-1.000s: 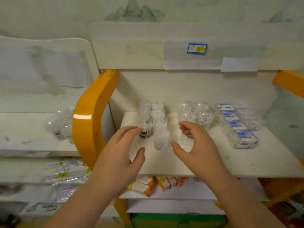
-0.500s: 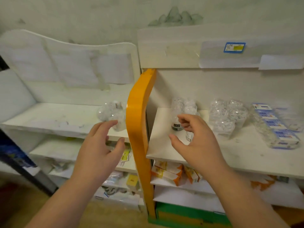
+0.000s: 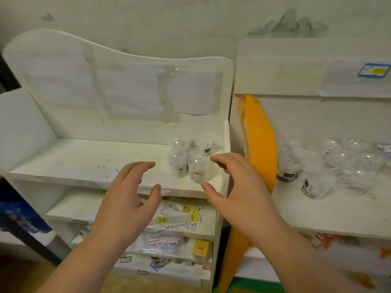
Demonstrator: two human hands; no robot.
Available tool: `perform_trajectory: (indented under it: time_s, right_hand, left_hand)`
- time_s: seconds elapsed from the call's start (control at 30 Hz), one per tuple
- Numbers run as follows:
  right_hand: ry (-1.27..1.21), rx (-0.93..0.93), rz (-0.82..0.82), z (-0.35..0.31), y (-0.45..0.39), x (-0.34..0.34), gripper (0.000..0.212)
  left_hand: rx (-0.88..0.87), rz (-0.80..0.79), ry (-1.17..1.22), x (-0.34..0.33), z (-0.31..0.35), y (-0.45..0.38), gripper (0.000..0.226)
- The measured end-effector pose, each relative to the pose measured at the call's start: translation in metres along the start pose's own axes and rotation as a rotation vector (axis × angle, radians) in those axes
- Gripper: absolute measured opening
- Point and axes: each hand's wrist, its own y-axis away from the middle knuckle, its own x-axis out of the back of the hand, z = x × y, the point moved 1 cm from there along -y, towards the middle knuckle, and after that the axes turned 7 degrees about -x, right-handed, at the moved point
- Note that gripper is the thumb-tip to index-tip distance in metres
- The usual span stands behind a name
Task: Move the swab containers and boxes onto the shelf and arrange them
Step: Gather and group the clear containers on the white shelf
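Several clear swab containers [image 3: 190, 160] stand in a cluster at the right end of the left unit's white top shelf [image 3: 84, 163]. My left hand [image 3: 129, 199] hovers in front of that shelf, fingers spread, holding nothing. My right hand [image 3: 234, 187] is open too, curved just right of and in front of the cluster, not touching it. More clear swab containers [image 3: 306, 174] stand on the right unit's shelf [image 3: 338, 216], beyond the orange divider. A blue-and-white box [image 3: 386, 149] shows at the right edge.
An orange curved divider [image 3: 260, 144] separates the two shelf units. Lower left shelves hold flat packets with yellow labels [image 3: 179, 216] and bagged items [image 3: 160, 244]. A blue price tag [image 3: 373, 70] sits on the right unit's header. A dark blue object [image 3: 19, 216] is at far left.
My view has swung left from the right unit to the left unit. Both hands moved left with it; my right hand left the right shelf's containers and now sits by the left shelf's cluster.
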Motion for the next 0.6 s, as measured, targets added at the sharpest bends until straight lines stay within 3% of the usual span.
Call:
perform_trajectory:
  time_s: [0.33,0.6]
  right_hand:
    - [0.133,-0.191,-0.023,0.002,-0.035,-0.090,0.049]
    - [0.190,-0.147,-0.112,0.017,-0.110,-0.125,0.059]
  left_hand:
    - [-0.083,-0.155,0.054,-0.002,-0.095,-0.055,0.050]
    - [-0.116,-0.161,0.054,-0.024,-0.117,-0.108,0.049]
